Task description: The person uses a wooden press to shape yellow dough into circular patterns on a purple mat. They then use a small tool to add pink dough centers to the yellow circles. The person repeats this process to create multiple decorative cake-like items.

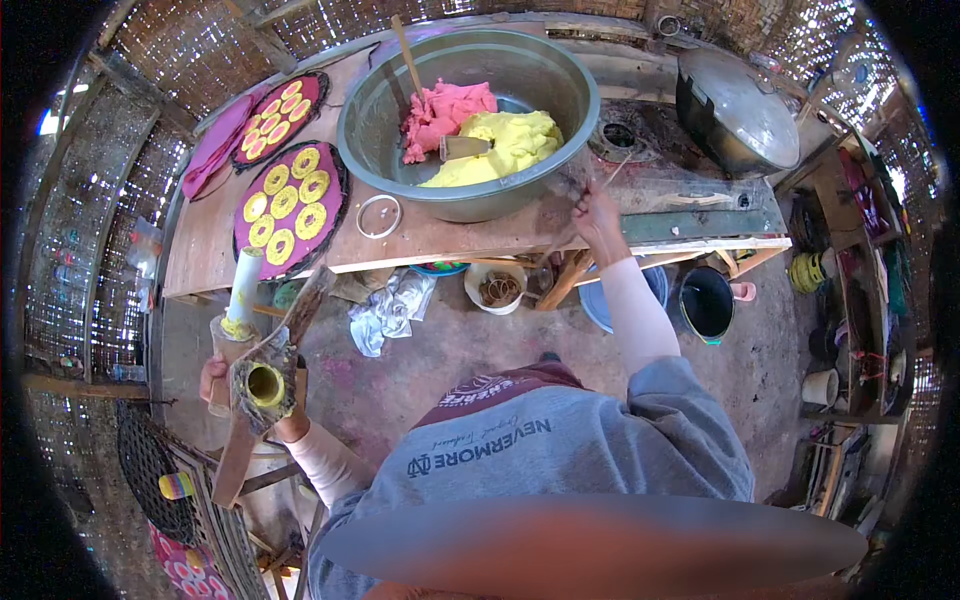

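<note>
At the lower left my left hand [293,424] is wrapped round a rough wooden press with a round opening [265,384] smeared with yellow dough. Most of its palm is hidden behind this wooden body. A white tube [245,285] with yellow dough at its base sticks up from the press. Beyond the large basin's near right rim, my right hand [597,216] is closed on a thin stick [617,172]. Pink dough [450,112] and yellow dough [510,148] lie in the grey-green basin [365,125], with a wooden paddle [407,55] leaning in it.
Yellow dough rings lie on a pink round sheet [302,247] and on a second one [283,118] behind it. A white ring [379,216] is on the table [450,238]. A lidded pot [737,105] stands at the far right. Buckets, one black [707,305], are on the floor.
</note>
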Available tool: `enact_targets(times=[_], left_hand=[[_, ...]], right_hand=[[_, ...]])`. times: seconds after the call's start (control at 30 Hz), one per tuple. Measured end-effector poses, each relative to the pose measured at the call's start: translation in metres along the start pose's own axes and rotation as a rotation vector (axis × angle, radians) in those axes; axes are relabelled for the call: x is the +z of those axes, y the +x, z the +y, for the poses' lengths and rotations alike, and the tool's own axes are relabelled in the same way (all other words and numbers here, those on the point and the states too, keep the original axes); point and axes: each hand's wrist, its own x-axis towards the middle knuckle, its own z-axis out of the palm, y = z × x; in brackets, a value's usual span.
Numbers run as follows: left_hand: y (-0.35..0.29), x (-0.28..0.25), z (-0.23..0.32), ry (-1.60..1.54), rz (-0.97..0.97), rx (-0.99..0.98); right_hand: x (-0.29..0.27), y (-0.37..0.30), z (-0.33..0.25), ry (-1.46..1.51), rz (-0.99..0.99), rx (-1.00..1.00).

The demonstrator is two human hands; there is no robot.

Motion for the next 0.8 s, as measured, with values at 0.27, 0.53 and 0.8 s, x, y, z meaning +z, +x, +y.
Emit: enact_targets(times=[0.27,0.53,0.8], left_hand=[[-0.039,-0.045,-0.071,0.357,-0.185,-0.128],[-0.041,-0.031,0.036,0.383,0.049,0.077],[-0.017,-0.069,-0.019,0.304,0.07,-0.01]], right_hand=[[0.039,-0.006,0.006,-0.207,0.249,-0.11],[0.041,-0.118,-0.007,-1.18,-0.414,-0.374],[0.094,-0.182,0.128,-1.699,-1.269,-0.083]])
